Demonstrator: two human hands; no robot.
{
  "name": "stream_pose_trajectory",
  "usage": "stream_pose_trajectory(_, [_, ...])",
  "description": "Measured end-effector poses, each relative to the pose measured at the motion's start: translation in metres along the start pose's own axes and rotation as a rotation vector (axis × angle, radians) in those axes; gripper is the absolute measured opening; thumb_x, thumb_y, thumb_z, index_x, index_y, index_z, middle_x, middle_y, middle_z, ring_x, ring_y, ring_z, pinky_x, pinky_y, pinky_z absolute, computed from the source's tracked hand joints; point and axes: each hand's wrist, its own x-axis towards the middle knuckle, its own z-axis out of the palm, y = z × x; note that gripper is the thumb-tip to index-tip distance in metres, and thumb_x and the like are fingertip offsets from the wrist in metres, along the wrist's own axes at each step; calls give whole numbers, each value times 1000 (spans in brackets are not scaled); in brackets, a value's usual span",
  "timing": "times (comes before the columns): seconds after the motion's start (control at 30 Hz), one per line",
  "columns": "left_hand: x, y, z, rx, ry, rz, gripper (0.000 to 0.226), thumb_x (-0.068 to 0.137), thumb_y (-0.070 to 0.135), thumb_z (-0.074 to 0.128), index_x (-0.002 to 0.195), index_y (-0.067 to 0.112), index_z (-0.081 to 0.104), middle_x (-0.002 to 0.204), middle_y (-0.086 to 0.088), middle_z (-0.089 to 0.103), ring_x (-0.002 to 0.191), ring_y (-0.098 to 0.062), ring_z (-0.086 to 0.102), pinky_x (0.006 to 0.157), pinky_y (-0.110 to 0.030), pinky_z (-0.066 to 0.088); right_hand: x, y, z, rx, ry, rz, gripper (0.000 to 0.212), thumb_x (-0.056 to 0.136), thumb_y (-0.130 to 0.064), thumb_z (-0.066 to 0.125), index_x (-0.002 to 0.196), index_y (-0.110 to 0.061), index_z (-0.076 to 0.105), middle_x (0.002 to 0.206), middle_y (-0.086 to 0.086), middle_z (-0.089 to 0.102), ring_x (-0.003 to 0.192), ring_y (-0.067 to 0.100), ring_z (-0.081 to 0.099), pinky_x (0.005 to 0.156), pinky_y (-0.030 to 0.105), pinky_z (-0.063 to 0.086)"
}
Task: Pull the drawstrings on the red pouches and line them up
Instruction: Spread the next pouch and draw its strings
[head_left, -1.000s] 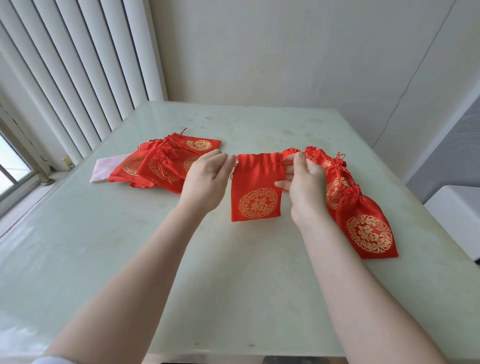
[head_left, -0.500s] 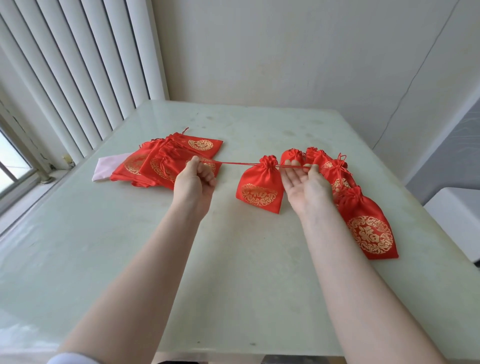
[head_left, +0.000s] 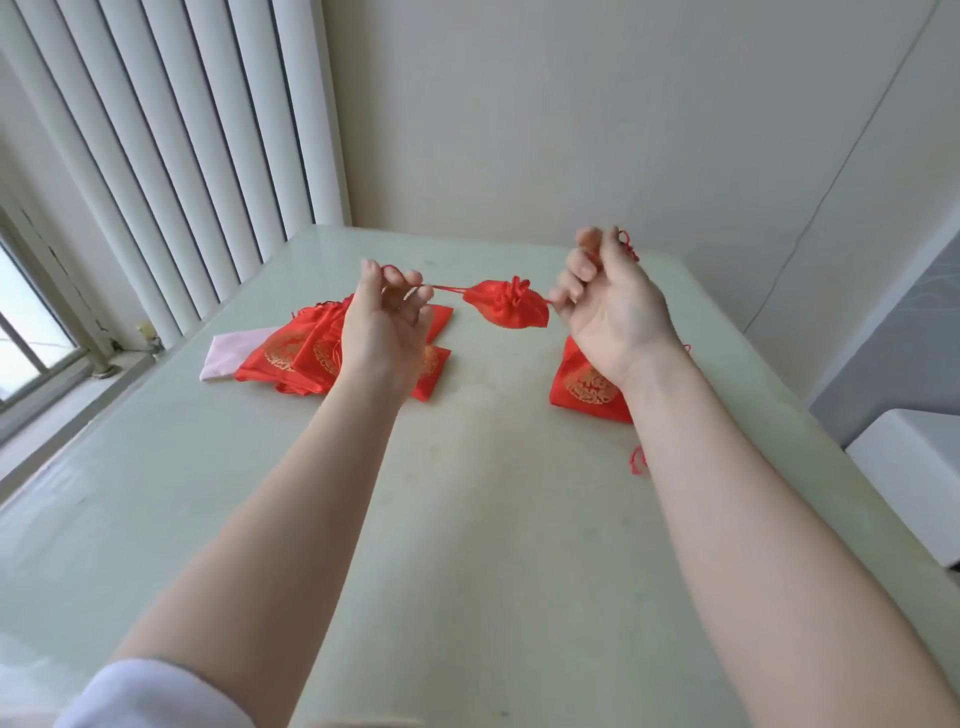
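A: Entry, left to right. Beyond the left hand (head_left: 382, 332), partly hidden by it, lies a loose heap of flat red satin pouches with gold round emblems (head_left: 306, 353). At the heap's outer edge is a pale pink fabric piece (head_left: 231, 356).

B: The hand itself?

A: Raised off the pale green glossy table (head_left: 467, 519), palm toward the person, fingers curled, pinching the left red drawstring (head_left: 441, 287). Between the two hands hangs the cinched red satin pouch (head_left: 506, 306), clear of the table, mouth gathered into a rosette, cords taut on both sides.

B: And the right hand (head_left: 610, 312)?

A: Also raised, fingers curled round the right cord; its knotted red end (head_left: 626, 244) shows above the fingertips. Below that wrist lies one closed red pouch with a gold emblem (head_left: 589, 387); the forearm hides any others.

B: Step in hand?

A: Judgement: the tightening pull looks about finished on this pouch. The next move calls for easing the cords and laying it beside the closed one under the right wrist, in line, then taking a fresh pouch from the heap.

B: Any writing?

A: Gold emblems only; characters too small and blurred to read. No brand seen.
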Motion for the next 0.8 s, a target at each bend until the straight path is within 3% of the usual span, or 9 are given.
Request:
stream_pose_trajectory(0.1, [-9, -22, -19, 400, 142, -86, 36, 99, 33, 38, 66, 20, 46, 51, 11, 59, 45, -3, 54, 46, -15, 38, -9, 27, -17, -457, 1, 185, 36, 102, -27, 29, 91, -11, 59, 52, -8, 31, 40, 2, 23, 40, 15, 19])
stream_pose_trajectory(0.2, [-16, -37, -34, 467, 225, -180, 36, 98, 30, 40, 64, 19, 47, 46, 9, 59, 41, -3, 49, 43, -15, 39, -24, 62, -29, -824, 28, 323, 36, 102, -26, 33, 107, -4, 62, 57, -5, 26, 35, 0, 20, 36, 13, 14])
stream_pose_trajectory(0.33, [-17, -37, -39, 576, 175, -131, 35, 96, 29, 42, 62, 19, 48, 52, 8, 60, 49, -8, 42, 53, -21, 33, -41, 81, -34, -1012, -52, 308, 28, 99, -23, 41, 100, -11, 67, 50, -11, 35, 37, 0, 30, 40, 12, 24])
stream_pose_trajectory(0.4, [-21, -37, -36, 635, 63, -70, 35, 95, 29, 45, 62, 19, 50, 58, 7, 62, 51, -9, 41, 55, -21, 33, -47, 87, -33, -1040, -81, 256, 21, 96, -20, 50, 84, -14, 67, 49, -16, 45, 42, -3, 39, 47, 11, 30])
stream_pose_trajectory(0.5, [-28, -39, -27, 674, -92, -14, 36, 97, 29, 46, 64, 16, 50, 65, 4, 65, 49, -10, 40, 54, -21, 35, -51, 95, -33, -1011, -139, 256, 13, 93, -17, 55, 87, -13, 66, 69, -2, 54, 56, 5, 49, 51, 11, 39])
stream_pose_trajectory(0.57, [-29, -42, -24, 704, -147, 9, 32, 97, 31, 45, 70, 15, 53, 73, 2, 67, 47, -10, 41, 54, -23, 35, -51, 99, -34, -963, -114, 240, 17, 94, -14, 53, 81, -14, 64, 69, 1, 55, 54, 7, 51, 49, 12, 40])
stream_pose_trajectory(0.7, [-30, -57, -30, 826, -229, -91, 17, 98, 28, 42, 112, 18, 42, 93, -1, 63, 46, -10, 45, 52, -23, 35, -47, 93, -37, -677, 29, 194, 21, 98, -11, 41, 86, -10, 59, 47, -13, 49, 35, -3, 42, 41, 10, 34])
stream_pose_trajectory(0.8, [-29, -71, -37, 897, -244, -141, 38, 92, 13, 54, 123, 20, 33, 92, 1, 59, 45, -7, 45, 45, -17, 36, -39, 89, -45, -583, 99, 170, 28, 99, -13, 38, 76, -15, 54, 46, -11, 35, 32, -2, 32, 37, 8, 28])
